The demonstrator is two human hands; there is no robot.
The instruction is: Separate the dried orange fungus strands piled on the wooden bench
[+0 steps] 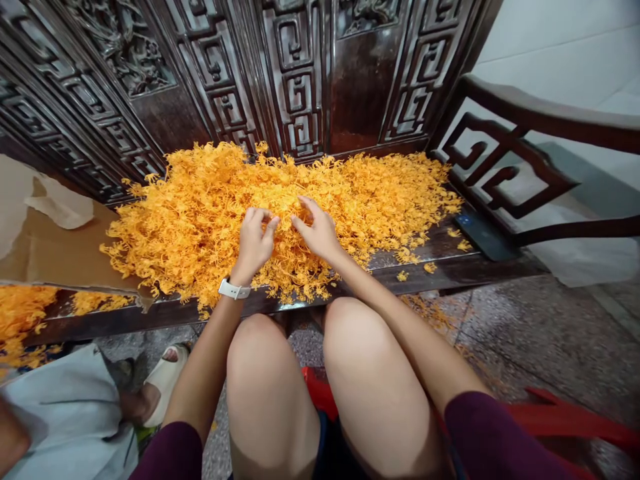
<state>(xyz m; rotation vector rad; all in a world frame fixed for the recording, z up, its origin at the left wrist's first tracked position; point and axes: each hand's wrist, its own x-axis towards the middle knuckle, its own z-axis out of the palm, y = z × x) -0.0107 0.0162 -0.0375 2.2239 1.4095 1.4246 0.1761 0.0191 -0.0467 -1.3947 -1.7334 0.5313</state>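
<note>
A wide heap of small orange, spidery, many-pronged pieces [200, 213] covers the dark wooden bench. My left hand [256, 243], with a white watch [234, 289] on its wrist, is over the middle of the heap. Its thumb and fingertips are drawn together in a pinch; whatever is between them is too small to make out. Close by on the right, my right hand [320, 233] hovers over the same pieces. Its thumb and forefinger are apart, and I see nothing held between them. The two hands face each other without touching.
A carved wooden bench back [295, 87] rises behind the heap. At the right end lies a dark phone [487, 235] beside the armrest [520, 160]. Cardboard [75, 247] stands at left, near another person's sandalled foot [167, 383]. A red plastic stool [320, 390] is under me.
</note>
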